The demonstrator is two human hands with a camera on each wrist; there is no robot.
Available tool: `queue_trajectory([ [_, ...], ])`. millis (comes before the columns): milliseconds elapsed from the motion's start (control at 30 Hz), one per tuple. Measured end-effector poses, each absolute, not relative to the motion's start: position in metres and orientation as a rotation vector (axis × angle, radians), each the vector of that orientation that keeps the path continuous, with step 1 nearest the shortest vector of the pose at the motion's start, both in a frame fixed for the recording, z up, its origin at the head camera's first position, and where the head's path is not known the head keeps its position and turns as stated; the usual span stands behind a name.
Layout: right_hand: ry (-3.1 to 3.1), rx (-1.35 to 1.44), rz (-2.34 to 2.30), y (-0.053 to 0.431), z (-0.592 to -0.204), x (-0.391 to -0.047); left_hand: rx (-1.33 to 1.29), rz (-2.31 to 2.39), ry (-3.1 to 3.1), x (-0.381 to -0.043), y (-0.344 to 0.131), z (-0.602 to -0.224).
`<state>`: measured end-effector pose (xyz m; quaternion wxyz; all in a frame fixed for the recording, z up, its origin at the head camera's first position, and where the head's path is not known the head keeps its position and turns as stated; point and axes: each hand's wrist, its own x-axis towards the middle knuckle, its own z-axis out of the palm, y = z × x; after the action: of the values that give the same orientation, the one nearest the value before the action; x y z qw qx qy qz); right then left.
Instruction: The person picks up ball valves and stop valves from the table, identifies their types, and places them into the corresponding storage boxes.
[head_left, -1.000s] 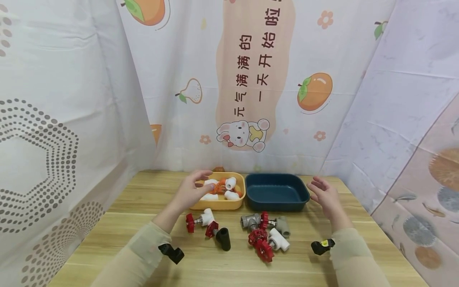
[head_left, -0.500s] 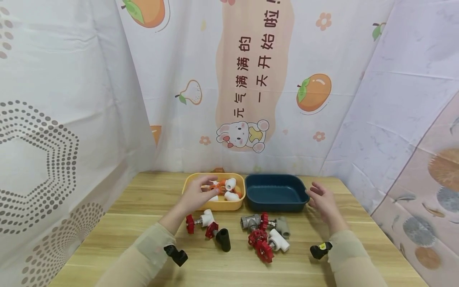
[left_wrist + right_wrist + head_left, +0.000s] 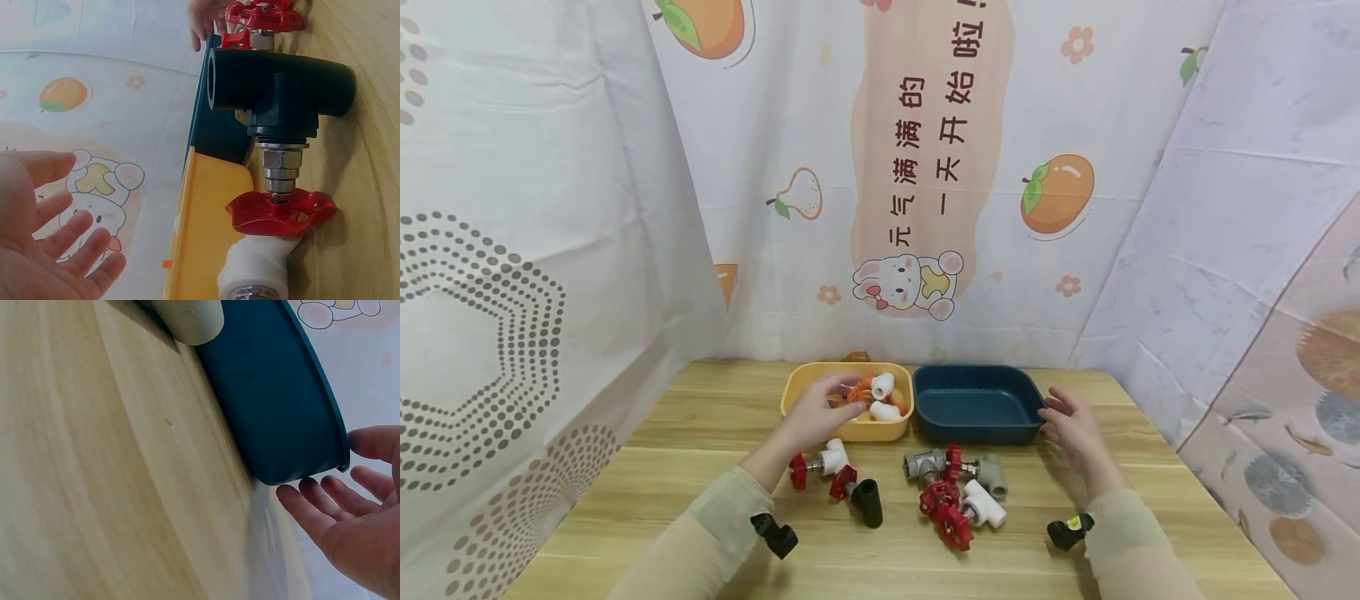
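Note:
My left hand (image 3: 818,410) hovers over the left part of a yellow plastic bin (image 3: 880,431), palm toward the middle, fingers spread and holding nothing. Inside that bin lie white pipe fittings (image 3: 883,385) and orange pieces (image 3: 859,388). At the right end of a dark blue bin (image 3: 977,433), which stands side by side with the yellow one, is my right hand (image 3: 1072,429). In the right wrist view its thumb (image 3: 373,442) is right at the blue rim, and the relaxed fingers (image 3: 309,509) lie along the outer end wall.
Before the yellow bin lie a white valve (image 3: 832,457) and a black valve (image 3: 868,502), both with red handwheels. Several more red-wheeled valves, with metal, grey and white (image 3: 983,503) bodies, lie in front of the blue bin. A printed curtain (image 3: 760,275) hangs behind the table.
My left hand has moved right and slightly toward me over the yellow bin. My right hand has come down a little at the blue bin's end. The valves stay put.

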<state>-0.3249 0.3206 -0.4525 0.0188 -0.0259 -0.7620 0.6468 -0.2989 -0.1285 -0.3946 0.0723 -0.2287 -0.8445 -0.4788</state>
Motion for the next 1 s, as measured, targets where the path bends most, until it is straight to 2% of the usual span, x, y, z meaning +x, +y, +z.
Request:
queue_trajectory([
  [1000,-2.353,-0.113,2.024,0.318,-0.463,-0.316,-0.710,-1.358,-2.683,-0.303,-0.126,-0.401],
])
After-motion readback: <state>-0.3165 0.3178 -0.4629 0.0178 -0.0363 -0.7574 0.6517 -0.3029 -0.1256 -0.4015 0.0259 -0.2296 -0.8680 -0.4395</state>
